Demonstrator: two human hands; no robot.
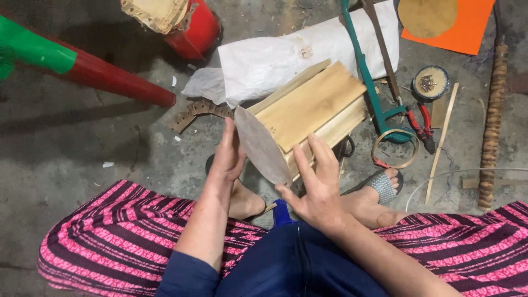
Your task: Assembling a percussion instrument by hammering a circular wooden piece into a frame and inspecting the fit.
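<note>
Head view: left hand (226, 159) flat, fingers straight, pressed against the edge of a thin grey oval sheet (261, 146) — stiff, translucent, leaf-shaped. Right hand (316, 187) spread wide, fingertips touching the sheet's lower edge and the pale wooden box (313, 110) behind it. Box is plain planks, standing on the rough concrete floor (82, 148) in front of the sandalled feet. Nearby — white paper roll (286, 55), teal metal clamp (374, 104), red-handled pliers (421, 124), red cone (115, 77).

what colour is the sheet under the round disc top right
Orange sheet, lying flat on the floor under a tan round disc; seen in the head view.
</note>
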